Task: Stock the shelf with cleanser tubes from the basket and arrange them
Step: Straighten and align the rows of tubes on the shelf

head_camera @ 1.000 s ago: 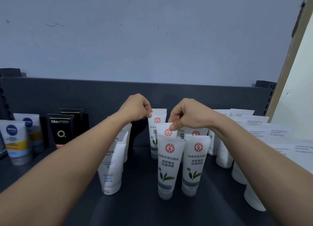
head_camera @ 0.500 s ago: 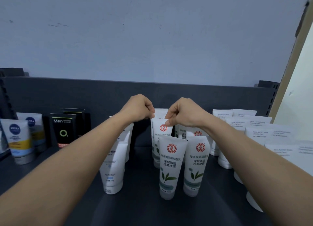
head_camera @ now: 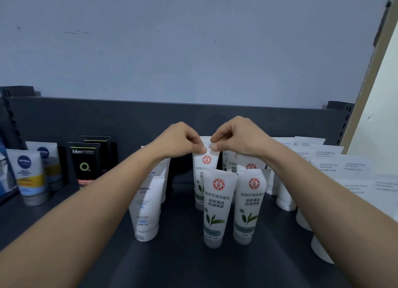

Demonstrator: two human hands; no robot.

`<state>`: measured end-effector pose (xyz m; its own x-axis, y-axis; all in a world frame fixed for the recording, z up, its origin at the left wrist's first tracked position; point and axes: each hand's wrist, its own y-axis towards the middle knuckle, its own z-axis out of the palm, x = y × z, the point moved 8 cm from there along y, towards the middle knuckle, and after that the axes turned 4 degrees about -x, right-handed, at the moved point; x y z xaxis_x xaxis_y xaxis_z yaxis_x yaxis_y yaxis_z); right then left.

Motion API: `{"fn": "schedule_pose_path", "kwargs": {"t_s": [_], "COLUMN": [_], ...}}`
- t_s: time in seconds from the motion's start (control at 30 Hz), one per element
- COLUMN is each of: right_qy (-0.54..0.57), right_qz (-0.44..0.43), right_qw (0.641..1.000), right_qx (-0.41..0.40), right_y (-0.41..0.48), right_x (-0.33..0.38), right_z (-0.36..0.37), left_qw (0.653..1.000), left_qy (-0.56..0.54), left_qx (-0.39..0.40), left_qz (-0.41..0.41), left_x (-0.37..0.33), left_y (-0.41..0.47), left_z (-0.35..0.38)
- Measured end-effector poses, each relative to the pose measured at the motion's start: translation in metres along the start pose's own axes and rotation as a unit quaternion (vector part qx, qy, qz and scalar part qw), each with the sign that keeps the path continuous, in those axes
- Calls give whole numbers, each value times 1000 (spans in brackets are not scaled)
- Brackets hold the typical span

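Note:
Several white cleanser tubes with a red seal and green leaf stand cap-down on the dark shelf. Two stand in front, others behind them. My left hand and my right hand both pinch the flat top edge of one back-row tube, which stands upright behind the front left tube. The basket is not in view.
White Mentholatum-style tubes stand to the left of the group. Black Men boxes and Nivea tubes fill the far left. Rows of plain white tubes crowd the right. The shelf's back panel rises behind.
Both hands came together over the back-row tube. The right hand shifted left from a tube farther right, and the pinched tube now sits behind the front left tube.

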<state>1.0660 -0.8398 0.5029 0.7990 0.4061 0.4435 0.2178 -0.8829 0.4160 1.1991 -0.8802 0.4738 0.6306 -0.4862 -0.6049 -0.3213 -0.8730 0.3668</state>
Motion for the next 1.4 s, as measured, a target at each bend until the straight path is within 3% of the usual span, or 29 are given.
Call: {"fn": "schedule_pose_path", "kwargs": {"t_s": [0.13,0.27,0.73,1.17,1.3,1.4], "right_qy": [36,-15,2,-38,-9,15], "right_qz": [-37,-38,-8,4,4,31], "right_qw": [996,988,999,999,1000,999], "right_qx": [74,152,33,27,16,-36], "right_y": [-32,-55,-32,-21,-24,-26], "right_x": [23,24,19,14,10,-9], "right_z": [-11,4,19,24,8,-21], "left_qw": [1000,1000,999,1000,1000,999], "left_qy": [-4,-20,-27,-16,0,24], "left_qx": [16,17,2,11,-10,-31], "left_qz": [0,-4,-24,-16,-4,15], "left_x": [2,3,9,2,-7,-23], "left_y": [-2,-4,-2,-2,4,13], "left_z": [5,6,-1,-3,-7,-8]}}
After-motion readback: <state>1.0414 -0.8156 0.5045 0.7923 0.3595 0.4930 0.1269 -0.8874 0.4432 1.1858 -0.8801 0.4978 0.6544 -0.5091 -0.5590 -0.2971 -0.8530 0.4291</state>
